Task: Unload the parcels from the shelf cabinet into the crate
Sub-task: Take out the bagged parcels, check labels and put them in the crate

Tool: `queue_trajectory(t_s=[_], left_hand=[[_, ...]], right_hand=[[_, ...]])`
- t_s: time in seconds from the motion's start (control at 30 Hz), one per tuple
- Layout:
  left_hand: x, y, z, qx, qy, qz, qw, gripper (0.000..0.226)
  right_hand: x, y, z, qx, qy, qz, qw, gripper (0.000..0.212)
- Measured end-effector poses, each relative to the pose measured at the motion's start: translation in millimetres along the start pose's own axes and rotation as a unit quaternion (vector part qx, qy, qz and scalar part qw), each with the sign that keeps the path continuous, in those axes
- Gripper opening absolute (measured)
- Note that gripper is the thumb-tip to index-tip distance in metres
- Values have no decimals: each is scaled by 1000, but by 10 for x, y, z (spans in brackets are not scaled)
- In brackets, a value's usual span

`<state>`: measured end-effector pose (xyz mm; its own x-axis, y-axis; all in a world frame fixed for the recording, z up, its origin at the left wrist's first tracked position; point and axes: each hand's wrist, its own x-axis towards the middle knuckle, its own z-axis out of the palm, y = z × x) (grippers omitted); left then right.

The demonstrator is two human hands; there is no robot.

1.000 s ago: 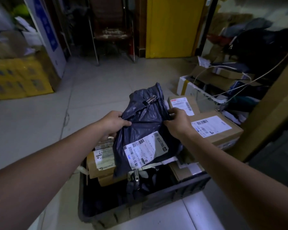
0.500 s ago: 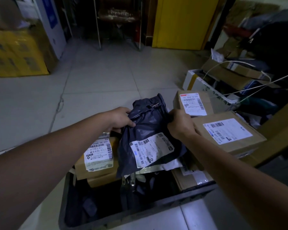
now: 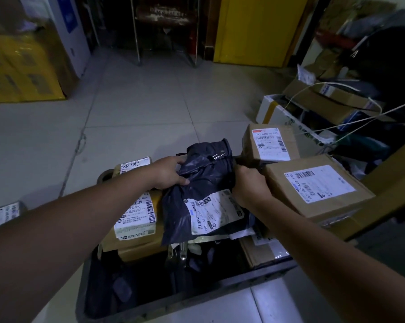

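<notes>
Left hand (image 3: 167, 173) and right hand (image 3: 250, 183), fingers (image 3: 173, 162) curled, grip opposite edges of the dark poly-bag parcel (image 3: 204, 183) over the crate (image 3: 197, 291).

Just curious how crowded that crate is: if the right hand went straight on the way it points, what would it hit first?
The right hand grips the dark plastic parcel, so it would press into that at once; beyond looks like bare floor, though depth is unclear.
</notes>
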<state>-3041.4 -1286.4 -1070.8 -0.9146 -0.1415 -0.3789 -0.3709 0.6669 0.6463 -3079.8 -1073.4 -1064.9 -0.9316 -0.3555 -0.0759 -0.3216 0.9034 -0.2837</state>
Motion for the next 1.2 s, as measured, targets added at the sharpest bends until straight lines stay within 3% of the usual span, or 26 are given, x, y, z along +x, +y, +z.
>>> queue_trajectory(t_s=[0.23, 0.3, 0.37, 0.47, 0.63, 0.87, 1.07, 1.2], left_hand=[[-162, 146, -243, 107, 0, 2, 994, 96], [-284, 258, -342, 125, 8, 7, 992, 93], [-433, 400, -424, 150, 16, 13, 988, 82], [-673, 651, -509, 190, 14, 27, 981, 62], [-1136, 1214, -421, 233, 5, 80, 969, 48], [-1784, 2336, 279, 294, -18, 175, 939, 40], [-2540, 3523, 1242, 277, -77, 266, 920, 32], [-3062, 4185, 2008, 309, -108, 320, 889, 43]], right_hand=[[114, -59, -253, 120, -72, 24, 990, 21], [111, -38, -445, 178, -54, 39, 982, 14], [28, 1, -679, 215, -33, 43, 975, 25], [-191, 157, -1038, 222, -13, 44, 974, 41], [-792, 569, -1651, 180, -28, 65, 981, 41], [-2211, 1390, -2424, 109, -4, 108, 988, 15], [-3769, 2353, -2903, 123, 45, 218, 967, 12], [-4850, 2947, -3114, 143, 74, 292, 943, 20]])
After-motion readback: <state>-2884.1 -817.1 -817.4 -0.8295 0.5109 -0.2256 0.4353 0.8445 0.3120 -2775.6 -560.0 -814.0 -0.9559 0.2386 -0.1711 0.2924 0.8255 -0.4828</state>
